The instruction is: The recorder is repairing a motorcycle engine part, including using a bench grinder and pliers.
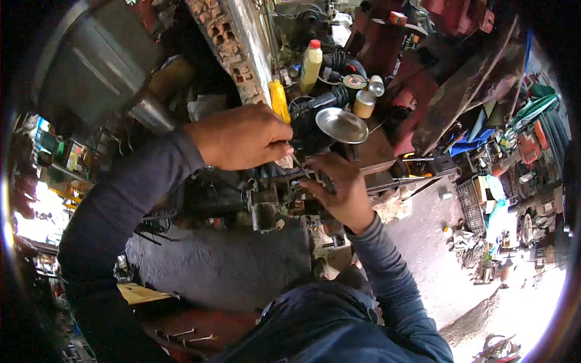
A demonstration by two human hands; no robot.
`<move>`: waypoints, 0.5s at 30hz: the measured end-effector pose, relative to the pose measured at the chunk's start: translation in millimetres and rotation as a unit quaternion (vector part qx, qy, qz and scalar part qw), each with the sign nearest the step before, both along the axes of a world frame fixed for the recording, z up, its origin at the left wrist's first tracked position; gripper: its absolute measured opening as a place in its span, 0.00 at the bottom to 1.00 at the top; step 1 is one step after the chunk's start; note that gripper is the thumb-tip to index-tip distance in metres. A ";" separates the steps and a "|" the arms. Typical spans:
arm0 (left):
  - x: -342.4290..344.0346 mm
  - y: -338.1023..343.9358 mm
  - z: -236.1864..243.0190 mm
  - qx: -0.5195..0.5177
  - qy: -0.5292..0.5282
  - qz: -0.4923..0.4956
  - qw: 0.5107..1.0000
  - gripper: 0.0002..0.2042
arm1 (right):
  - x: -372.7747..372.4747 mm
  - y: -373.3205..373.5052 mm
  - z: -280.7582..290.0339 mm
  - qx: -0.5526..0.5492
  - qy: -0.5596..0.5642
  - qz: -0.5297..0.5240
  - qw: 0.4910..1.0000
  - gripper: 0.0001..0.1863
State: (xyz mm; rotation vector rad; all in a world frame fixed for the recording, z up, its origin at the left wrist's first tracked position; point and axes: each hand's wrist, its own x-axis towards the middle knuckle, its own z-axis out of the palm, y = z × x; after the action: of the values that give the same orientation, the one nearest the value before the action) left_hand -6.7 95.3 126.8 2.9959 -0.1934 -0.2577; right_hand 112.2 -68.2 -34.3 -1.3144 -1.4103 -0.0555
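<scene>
Between my two hands runs a thin, dark metal rod (pixel 301 167), slanting down to the right. My left hand (pixel 242 138) is closed in a pinch on its upper end. Lower down, my right hand (pixel 342 189) has its thumb and fingers closed about the other end; part of the rod is hidden by them. Just beyond my left fingers stands a yellow plastic object (pixel 279 101). A shiny metal dish (pixel 342 125) lies beyond my right hand. Below the hands is a worn metal block (pixel 264 210), perhaps part of a vise.
A yellowish bottle (pixel 311 66) with a red cap and a lidded jar (pixel 364 104) stand at the back of the cluttered bench. A rough brick edge (pixel 227 51) rises at the far left. Several metal tools (pixel 187 336) lie on a reddish surface near me.
</scene>
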 end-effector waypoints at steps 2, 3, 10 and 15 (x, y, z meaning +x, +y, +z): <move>-4.4 -5.5 -3.6 -0.035 -0.016 0.043 0.998 0.15 | 3.9 13.9 14.5 -0.003 -0.026 0.005 1.000 0.14; -3.7 -6.4 -8.0 -0.061 -0.046 0.055 0.996 0.16 | 6.8 18.1 19.7 -0.012 -0.051 0.013 0.999 0.13; -14.5 -25.9 -24.1 -0.096 -0.082 0.245 0.961 0.17 | 22.7 33.4 44.1 -0.111 -0.014 0.128 0.985 0.10; -16.8 -28.7 -21.0 0.021 -0.139 0.155 0.978 0.14 | 27.3 35.3 41.3 -0.166 0.151 0.215 0.950 0.08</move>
State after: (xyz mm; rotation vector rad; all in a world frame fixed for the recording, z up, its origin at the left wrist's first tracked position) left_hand -23.5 66.6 105.8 3.0319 0.2563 0.1929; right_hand 139.6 -32.9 7.0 -1.1900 -1.4456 0.6754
